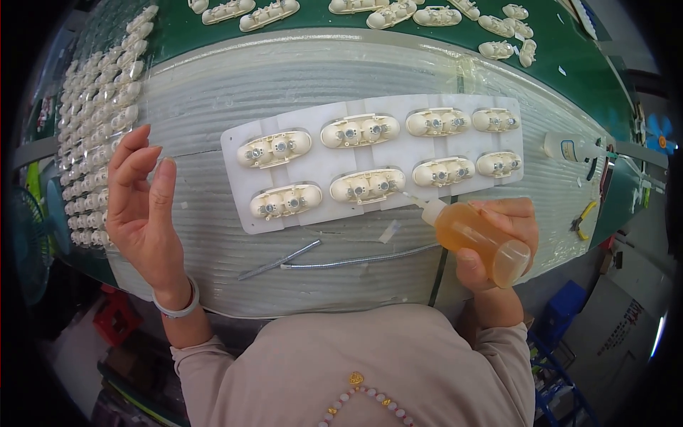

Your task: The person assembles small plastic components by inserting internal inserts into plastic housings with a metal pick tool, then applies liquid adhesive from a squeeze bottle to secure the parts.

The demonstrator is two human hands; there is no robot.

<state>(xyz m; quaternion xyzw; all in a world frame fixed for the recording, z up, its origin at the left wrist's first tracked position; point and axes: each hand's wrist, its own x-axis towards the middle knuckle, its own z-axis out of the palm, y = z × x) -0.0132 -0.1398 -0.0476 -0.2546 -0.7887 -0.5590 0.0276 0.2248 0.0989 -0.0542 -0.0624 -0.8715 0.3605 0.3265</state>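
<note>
My right hand (514, 224) is wrapped round a squeeze bottle (473, 235) of amber liquid, tilted so its thin nozzle points up and left. The nozzle tip meets, or nearly meets, the right end of a cream oval part (348, 188) in the near row. That part sits on a white board (236, 191) carrying two rows of similar parts, each with small round silver pieces in its middle. Raised left of the board, my left hand (146, 213) is open with bent fingers apart. It holds nothing and is close to a stack of cream parts (107, 135).
Two metal spring-like rods (356, 260) lie before the board, near a small clear scrap (390, 231). A white bottle (569, 147) lies at the right, with yellow-handled pliers (585, 220) nearer. More cream parts (437, 16) are scattered on the green far surface.
</note>
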